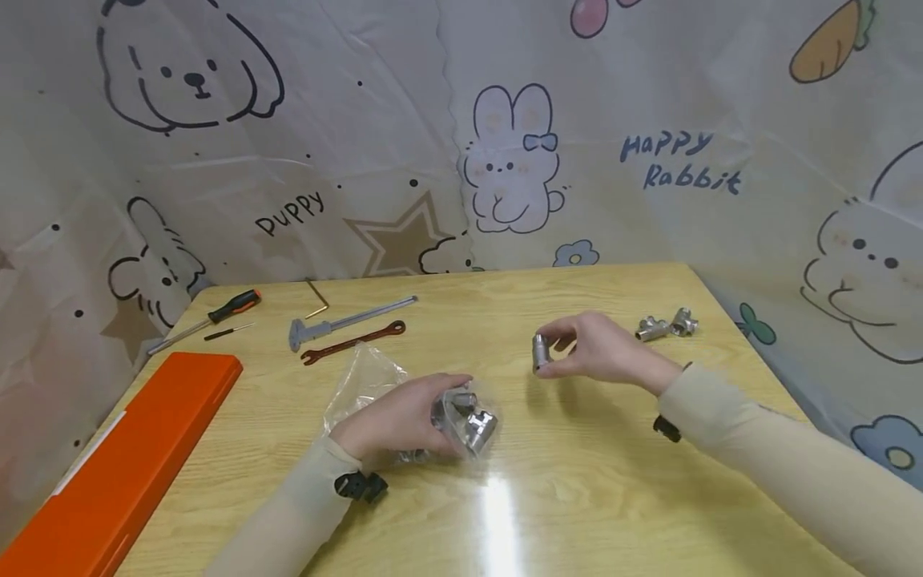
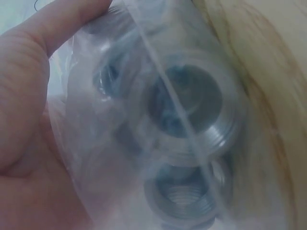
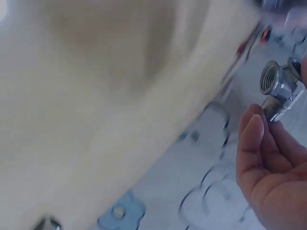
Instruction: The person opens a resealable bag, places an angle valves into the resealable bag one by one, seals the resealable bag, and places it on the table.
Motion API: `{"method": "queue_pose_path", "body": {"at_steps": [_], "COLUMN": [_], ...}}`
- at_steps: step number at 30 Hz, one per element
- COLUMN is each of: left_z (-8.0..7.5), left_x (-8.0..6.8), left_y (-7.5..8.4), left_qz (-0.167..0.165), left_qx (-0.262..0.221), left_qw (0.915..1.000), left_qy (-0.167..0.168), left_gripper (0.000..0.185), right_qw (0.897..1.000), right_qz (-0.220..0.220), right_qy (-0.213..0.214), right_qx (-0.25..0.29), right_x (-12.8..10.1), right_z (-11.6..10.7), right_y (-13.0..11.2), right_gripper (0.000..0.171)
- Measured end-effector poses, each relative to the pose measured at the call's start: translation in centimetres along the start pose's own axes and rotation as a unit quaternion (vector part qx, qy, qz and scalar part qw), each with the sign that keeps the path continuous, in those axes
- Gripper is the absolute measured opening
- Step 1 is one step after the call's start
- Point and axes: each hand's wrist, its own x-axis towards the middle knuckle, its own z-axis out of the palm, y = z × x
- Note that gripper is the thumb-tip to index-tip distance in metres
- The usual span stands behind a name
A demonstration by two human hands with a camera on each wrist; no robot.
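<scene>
My left hand (image 1: 400,413) grips a clear plastic bag (image 1: 369,373) above the table's middle, its loose end trailing back to the left. Metal pipe fittings (image 1: 479,430) show through the film; the left wrist view gives a close look at a wide round opening (image 2: 184,103) and a smaller internally threaded one. To the right, my right hand (image 1: 602,349) pinches one silver pipe fitting (image 1: 539,353) between thumb and fingers, held just over the table. In the right wrist view this fitting (image 3: 278,88) has an internally threaded socket and an externally threaded end.
Two more pipe fittings (image 1: 667,324) lie at the table's right. Toward the back left are a caliper (image 1: 346,320), a red-brown wrench (image 1: 353,343), a hex key (image 1: 317,302), a screwdriver (image 1: 234,306) and a thin black tool (image 1: 229,332). An orange case (image 1: 137,457) lines the left edge.
</scene>
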Motion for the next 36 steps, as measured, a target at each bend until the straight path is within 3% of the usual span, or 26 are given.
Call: {"method": "queue_pose_path", "body": {"at_steps": [6,15,21,27,32,36], "left_z": [-0.2,0.2,0.0,-0.3,-0.3,-0.4], "left_x": [0.2,0.1,0.2,0.0,-0.1,-0.2], "left_y": [-0.5,-0.6,-0.4,-0.3,-0.6,-0.3], "left_qz": [-0.001,0.023,0.034,0.036,0.046,0.032], "left_qx": [-0.014,-0.02,-0.01,0.008,0.009,0.009], "left_qw": [0.9999,0.9994,0.9993,0.9993,0.9989,0.9994], "left_qy": [0.005,0.012,0.009,0.008,0.006,0.006], "left_gripper": [0.101,0.097,0.094,0.094,0.096,0.101], "right_qw": [0.998,0.994,0.988,0.979,0.982,0.987], "right_qz": [-0.054,-0.109,-0.147,-0.161,-0.152,-0.131], "right_qy": [-0.018,-0.024,0.009,0.052,0.03,0.017], "right_qx": [0.015,-0.004,-0.044,-0.11,-0.104,-0.092], "right_x": [-1.6,0.2,0.7,0.7,0.8,0.0], "right_z": [4.3,8.7,10.5,11.0,10.3,8.2], "right_y": [-3.0,-5.8,-6.4,-6.9,-6.9,-6.4], "right_gripper": [0.052,0.054,0.057,0.071,0.069,0.063]}}
